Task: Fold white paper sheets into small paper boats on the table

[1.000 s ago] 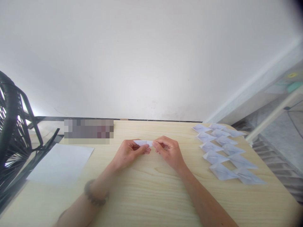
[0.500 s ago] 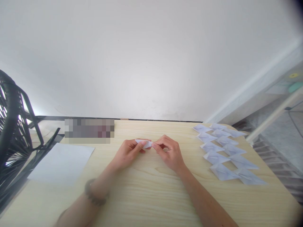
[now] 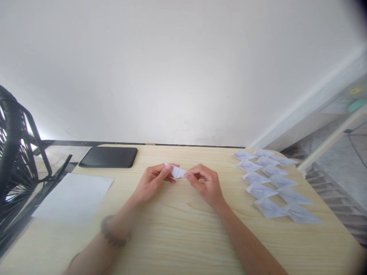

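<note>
A small folded white paper (image 3: 178, 172) is held above the middle of the table, stretched between both hands. My left hand (image 3: 153, 181) is closed on its left end, thumb on top and fingers behind. My right hand (image 3: 205, 182) pinches the pointed right end between thumb and forefinger. A crease line runs across the paper's visible face. Part of it is hidden by my fingers. To the right, several folded white paper pieces (image 3: 269, 208) lie in two columns on the table.
A flat white sheet stack (image 3: 73, 196) lies at the left of the wooden table (image 3: 172, 236). Behind it rests a black phone (image 3: 109, 157). A dark woven chair (image 3: 13, 126) stands at the left edge. The white wall (image 3: 177, 76) rises behind the table.
The folded paper has turned slightly, showing more of its creased face, and my left thumb has shifted left along it. The phone, blurred out before, now shows plainly with a dark screen.
</note>
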Demonstrator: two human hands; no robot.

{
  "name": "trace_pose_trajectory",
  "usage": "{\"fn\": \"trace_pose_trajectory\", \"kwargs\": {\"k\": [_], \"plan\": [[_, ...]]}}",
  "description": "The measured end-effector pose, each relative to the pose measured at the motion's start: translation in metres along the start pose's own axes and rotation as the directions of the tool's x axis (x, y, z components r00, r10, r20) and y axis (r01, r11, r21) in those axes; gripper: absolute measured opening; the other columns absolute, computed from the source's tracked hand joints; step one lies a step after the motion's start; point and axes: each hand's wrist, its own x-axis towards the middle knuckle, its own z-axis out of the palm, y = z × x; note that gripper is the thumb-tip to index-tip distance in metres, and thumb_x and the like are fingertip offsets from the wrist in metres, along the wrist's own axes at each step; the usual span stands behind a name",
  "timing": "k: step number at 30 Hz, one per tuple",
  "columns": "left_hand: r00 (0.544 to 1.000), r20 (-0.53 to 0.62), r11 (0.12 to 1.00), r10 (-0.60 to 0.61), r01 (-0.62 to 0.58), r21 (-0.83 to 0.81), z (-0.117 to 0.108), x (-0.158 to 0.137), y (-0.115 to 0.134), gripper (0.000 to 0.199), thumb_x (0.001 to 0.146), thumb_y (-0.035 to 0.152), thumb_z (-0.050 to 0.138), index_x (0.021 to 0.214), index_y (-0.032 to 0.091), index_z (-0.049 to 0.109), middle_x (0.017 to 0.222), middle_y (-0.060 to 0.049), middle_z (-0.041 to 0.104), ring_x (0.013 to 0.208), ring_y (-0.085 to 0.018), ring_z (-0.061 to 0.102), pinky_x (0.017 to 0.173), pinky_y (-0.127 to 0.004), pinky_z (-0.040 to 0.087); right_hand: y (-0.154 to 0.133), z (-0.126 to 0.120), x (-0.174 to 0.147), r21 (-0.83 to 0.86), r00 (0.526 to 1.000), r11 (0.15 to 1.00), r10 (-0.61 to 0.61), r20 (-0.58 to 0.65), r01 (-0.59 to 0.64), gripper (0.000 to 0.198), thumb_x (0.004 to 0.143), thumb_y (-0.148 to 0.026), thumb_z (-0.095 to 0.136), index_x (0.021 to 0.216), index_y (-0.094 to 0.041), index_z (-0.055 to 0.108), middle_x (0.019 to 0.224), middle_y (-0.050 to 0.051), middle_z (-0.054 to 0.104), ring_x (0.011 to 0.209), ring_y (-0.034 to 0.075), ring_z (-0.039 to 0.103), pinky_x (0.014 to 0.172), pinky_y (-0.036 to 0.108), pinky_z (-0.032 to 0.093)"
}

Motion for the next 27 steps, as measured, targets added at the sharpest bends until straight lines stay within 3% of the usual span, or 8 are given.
{"fn": "trace_pose_trajectory", "kwargs": {"k": [5,11,15,21,27], "plan": [[1.0,0.016,1.0,0.025,-0.025,0.003,-0.0002,-0.0028,0.0028,0.03,0.083,0.033,0.047,0.088,0.01,0.065,0.083,-0.008,0.066,0.072,-0.015,0.06,0.069,-0.025,0.049,-0.0014,-0.0008,-0.0004,-0.003,1.0,1.0,-0.006,0.026,0.006,0.014,0.079,-0.023,0.052,0.067,-0.017,0.054,0.063,-0.001,0.051,0.056,0.008,0.05,0.05,0.02,0.042],[1.0,-0.01,1.0,-0.022,0.022,0.002,0.0025,-0.0003,-0.0028,0.029,0.077,0.033,0.056,0.097,0.012,0.061,0.08,-0.006,0.067,0.068,-0.015,0.062,0.067,-0.026,0.051,-0.002,0.0012,-0.0004,-0.055,0.996,0.995,-0.08,-0.041,0.077,0.008,0.077,-0.021,0.055,0.07,-0.017,0.057,0.066,0.0,0.053,0.057,0.008,0.05,0.049,0.019,0.043],[1.0,0.013,0.997,0.022,-0.023,0.072,0.0028,-0.0014,-0.0028,0.018,0.073,0.027,0.06,0.083,0.012,0.066,0.08,-0.006,0.068,0.072,-0.016,0.061,0.068,-0.024,0.05,-0.0007,0.0019,-0.0009,-0.057,0.994,0.992,-0.113,-0.003,0.113,0.005,0.076,-0.02,0.056,0.075,-0.017,0.06,0.07,0.002,0.057,0.059,0.009,0.052,0.049,0.02,0.044],[1.0,-0.026,0.997,0.015,-0.013,0.071,0.0054,-0.0038,0.0012,0.019,0.075,0.026,0.059,0.085,0.012,0.067,0.074,-0.005,0.069,0.068,-0.015,0.062,0.063,-0.023,0.051,0.002,0.0049,-0.0028,-0.143,0.971,0.961,-0.238,0.001,0.236,0.008,0.078,-0.018,0.054,0.077,-0.019,0.062,0.072,0.002,0.057,0.06,0.009,0.052,0.05,0.02,0.042],[0.999,-0.011,0.999,-0.053,0.053,0.0,0.0047,-0.002,0.0006,0.028,0.076,0.032,0.057,0.092,0.01,0.063,0.078,-0.007,0.069,0.066,-0.017,0.064,0.063,-0.027,0.053,-0.0008,0.0042,-0.0023,-0.167,0.987,0.975,-0.154,-0.036,0.146,0.009,0.078,-0.023,0.053,0.073,-0.019,0.059,0.067,0.001,0.057,0.056,0.009,0.05,0.05,0.021,0.041]]}}
